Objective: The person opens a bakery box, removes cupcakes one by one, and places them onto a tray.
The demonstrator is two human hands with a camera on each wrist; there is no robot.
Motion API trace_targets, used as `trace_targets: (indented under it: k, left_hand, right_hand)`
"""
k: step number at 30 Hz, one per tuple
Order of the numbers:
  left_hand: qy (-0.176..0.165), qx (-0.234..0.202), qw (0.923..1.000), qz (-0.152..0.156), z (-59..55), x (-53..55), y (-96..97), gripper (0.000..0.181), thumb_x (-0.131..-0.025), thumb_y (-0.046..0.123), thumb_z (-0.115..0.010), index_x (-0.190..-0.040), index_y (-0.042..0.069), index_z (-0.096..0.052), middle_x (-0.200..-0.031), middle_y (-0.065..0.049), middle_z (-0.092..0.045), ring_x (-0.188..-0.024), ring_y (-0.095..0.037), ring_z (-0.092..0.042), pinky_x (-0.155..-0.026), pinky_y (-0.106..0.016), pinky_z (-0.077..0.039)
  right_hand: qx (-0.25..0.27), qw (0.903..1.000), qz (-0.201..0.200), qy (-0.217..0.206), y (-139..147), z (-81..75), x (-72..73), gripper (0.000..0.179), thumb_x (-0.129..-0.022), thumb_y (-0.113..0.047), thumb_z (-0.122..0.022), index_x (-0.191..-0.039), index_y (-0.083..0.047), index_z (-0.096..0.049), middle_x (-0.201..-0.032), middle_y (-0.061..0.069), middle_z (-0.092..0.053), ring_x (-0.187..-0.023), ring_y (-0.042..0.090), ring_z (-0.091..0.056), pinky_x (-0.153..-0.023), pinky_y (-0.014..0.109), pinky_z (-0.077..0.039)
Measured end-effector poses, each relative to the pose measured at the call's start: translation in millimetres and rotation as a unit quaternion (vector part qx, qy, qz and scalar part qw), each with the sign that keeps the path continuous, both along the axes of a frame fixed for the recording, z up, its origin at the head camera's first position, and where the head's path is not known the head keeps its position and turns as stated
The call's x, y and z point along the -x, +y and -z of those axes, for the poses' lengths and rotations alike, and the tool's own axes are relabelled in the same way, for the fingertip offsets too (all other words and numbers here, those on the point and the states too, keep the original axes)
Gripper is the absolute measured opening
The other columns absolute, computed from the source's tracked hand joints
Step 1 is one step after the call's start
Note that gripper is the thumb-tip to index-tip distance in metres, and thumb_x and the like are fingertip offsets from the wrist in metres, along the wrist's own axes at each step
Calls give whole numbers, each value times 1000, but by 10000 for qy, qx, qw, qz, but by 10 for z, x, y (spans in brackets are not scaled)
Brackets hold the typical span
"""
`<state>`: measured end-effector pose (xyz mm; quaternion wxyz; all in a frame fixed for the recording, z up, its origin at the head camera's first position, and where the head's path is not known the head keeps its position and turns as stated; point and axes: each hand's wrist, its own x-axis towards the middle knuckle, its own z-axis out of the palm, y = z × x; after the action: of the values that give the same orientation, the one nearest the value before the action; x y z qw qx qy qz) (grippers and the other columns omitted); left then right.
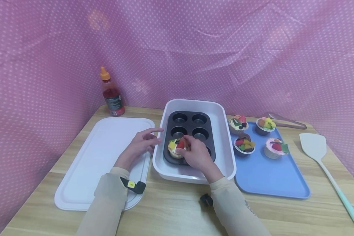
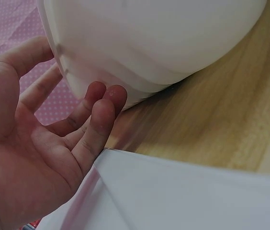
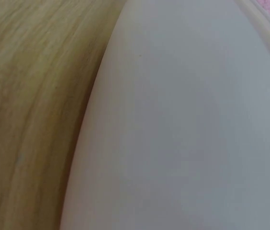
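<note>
In the head view a white plastic bin (image 1: 224, 157) holds a dark muffin pan (image 1: 189, 118) with round cups. My right hand (image 1: 198, 155) pinches a fruit-topped cupcake (image 1: 174, 151) at the pan's near left cup; whether it touches the bottom is hidden. Strawberry and yellow fruit show on its cream. At the bin's left side my left hand (image 1: 141, 142) touches the rim and outer wall with loosely bent fingers (image 2: 101, 120). The right wrist view holds only the bin's outer wall (image 3: 183, 120) and wood, with the right hand out of sight.
A blue tray (image 1: 265, 182) at the right bears several decorated cupcakes (image 1: 244, 146). Metal tongs (image 1: 289, 123) lie behind it, and a long-handled spatula (image 1: 314, 147) lies beside it. To the left are a white lidded tray or board (image 1: 106, 157) and a sauce bottle (image 1: 113, 98).
</note>
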<state>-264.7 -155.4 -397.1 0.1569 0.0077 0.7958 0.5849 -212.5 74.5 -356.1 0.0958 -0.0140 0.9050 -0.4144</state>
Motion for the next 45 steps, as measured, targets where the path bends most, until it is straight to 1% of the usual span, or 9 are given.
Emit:
trace_targets:
  k: [5,10,15,21,30,34,36,45]
  left_hand:
    - [32,46,10000,12,8,-2,4,52,-93,29,-72,-142,32,-56,-130,-13,-61,-99,-22,-64,-81,-29,-53]
    - [59,-15,10000,10,26,2,6,52,-93,28,-72,-142,32,-57,-127,-13,-62,-97,-22,-64,-80,-30,-54]
    - [81,-29,10000,11,29,-1,11,52,-92,28,-73,-142,32,-57,-126,-13,-63,-98,-21,-64,-82,-29,-53]
    - [64,-44,10000,18,31,44,7,51,-93,27,-72,-142,32,-57,-125,-13,-62,-97,-22,-64,-80,-29,-54]
    - [43,-166,9999,-9,45,125,-1,51,-93,23,-72,-141,30,-58,-121,-13,-62,-95,-21,-63,-72,-28,-56]
    - [-17,-168,9999,-30,46,133,-3,50,-92,24,-72,-140,32,-59,-121,-12,-63,-95,-21,-63,-72,-28,-55]
    - [-2,-157,9999,17,45,136,-8,52,-93,24,-72,-142,30,-57,-122,-13,-62,-95,-20,-63,-73,-28,-55]
    - [15,-215,9997,61,29,142,-20,52,-93,23,-72,-143,28,-57,-121,-14,-62,-92,-19,-63,-71,-27,-55]
  right_hand:
    - [15,10000,-17,14,9,19,4,64,-91,-27,-75,-148,-9,-50,-137,12,-64,-115,26,-62,-107,50,-48]
    - [22,10000,-45,8,20,34,15,64,-91,-27,-75,-148,-9,-50,-136,12,-64,-112,26,-62,-106,49,-49]
    - [68,10000,-56,-19,31,41,24,64,-91,-28,-75,-148,-9,-51,-135,12,-64,-112,26,-61,-104,49,-50]
    - [47,10000,-31,-45,24,33,66,64,-91,-28,-75,-147,-9,-51,-134,12,-65,-113,26,-61,-104,49,-50]
    - [121,9999,38,-102,16,28,131,63,-92,-28,-74,-148,-10,-51,-138,12,-63,-119,27,-60,-107,50,-48]
    - [154,9998,47,-116,19,13,135,62,-92,-27,-74,-147,-10,-51,-140,12,-62,-121,28,-60,-107,51,-48]
    - [188,9997,60,-143,19,8,137,62,-92,-27,-74,-147,-10,-51,-141,12,-61,-122,28,-60,-107,51,-48]
    - [281,9991,171,-253,30,-3,159,61,-91,-28,-75,-146,-10,-52,-139,12,-62,-121,28,-60,-107,49,-48]
